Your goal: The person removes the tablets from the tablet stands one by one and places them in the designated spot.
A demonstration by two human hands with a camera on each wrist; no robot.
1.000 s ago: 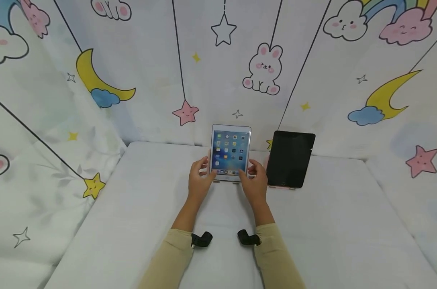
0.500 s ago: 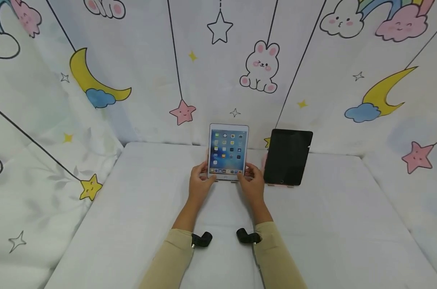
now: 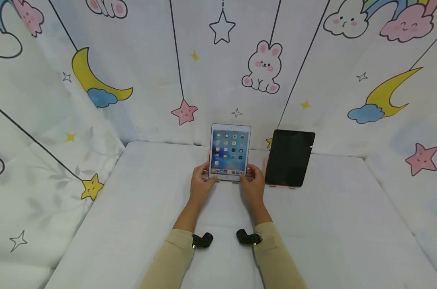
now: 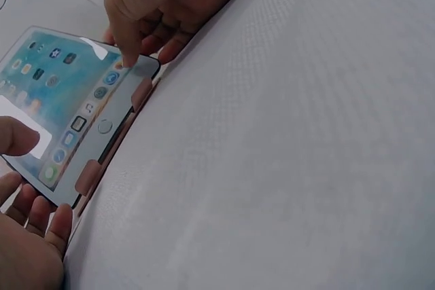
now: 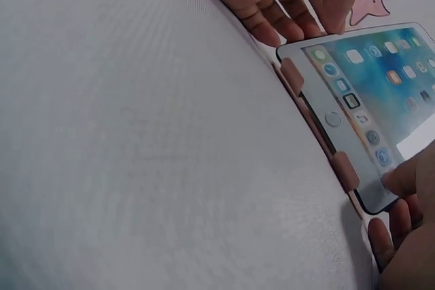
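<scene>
Lit white tablet (image 3: 230, 153) propped near-upright on pink stand (image 4: 87, 176) at far middle of white padded table (image 3: 139, 224), screen tilted back toward the wearer, presumably so it reads without being lifted. Pinched at both lower corners: left hand (image 3: 200, 182) with thumb on front bezel and fingers curled behind the edge, right hand (image 3: 252, 182) mirrored, thumb (image 4: 126, 45) pressed by the dock icons (looks like steadying on the stand's two lips). Dark tablet (image 3: 289, 157) leaning just beside on the right, untouched, cartoon-print curtain (image 3: 262, 68) behind everything.
</scene>
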